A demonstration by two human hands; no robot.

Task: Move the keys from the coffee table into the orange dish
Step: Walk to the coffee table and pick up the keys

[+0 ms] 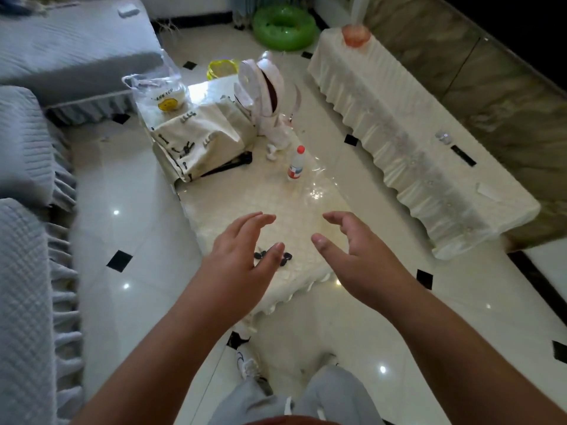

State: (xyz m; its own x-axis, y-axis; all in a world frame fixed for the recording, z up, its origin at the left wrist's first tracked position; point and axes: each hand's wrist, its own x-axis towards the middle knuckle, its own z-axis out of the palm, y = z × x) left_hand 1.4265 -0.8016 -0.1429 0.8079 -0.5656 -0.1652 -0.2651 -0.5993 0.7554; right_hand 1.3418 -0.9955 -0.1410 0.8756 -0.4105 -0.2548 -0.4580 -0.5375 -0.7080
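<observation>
We note the left hand point(242, 246) held over the near end of the surface point(242, 204), fingers spread and loosely curved, holding nothing. The right hand point(349, 243) is level with it, well apart, likewise spread wide with thumb and fingers curled, and empty. Both are raised above the cloth-covered top.

The keys point(287, 257) lie on the surface near its front edge, just beside and partly under the left thumb from this view. We see them as a small dark cluster, several black pieces close together; finer detail is too small to tell. We cannot tell whether the thumb touches them.

Farther along the surface stands an upright bottle point(296, 163) with a red cap, clear of both hands. Beyond it lie a cream printed bag point(199, 142), a clear plastic bag point(159, 93) and a white backpack point(264, 93), crowding the far end.

The dish point(356, 33), orange-pink, sits at the far end of a draped cabinet point(399, 124) to the right, well apart from the keys, with open floor point(306, 93) between. A green ring point(283, 27) lies on the floor beyond. A grey sofa point(27, 167) runs along the left.
</observation>
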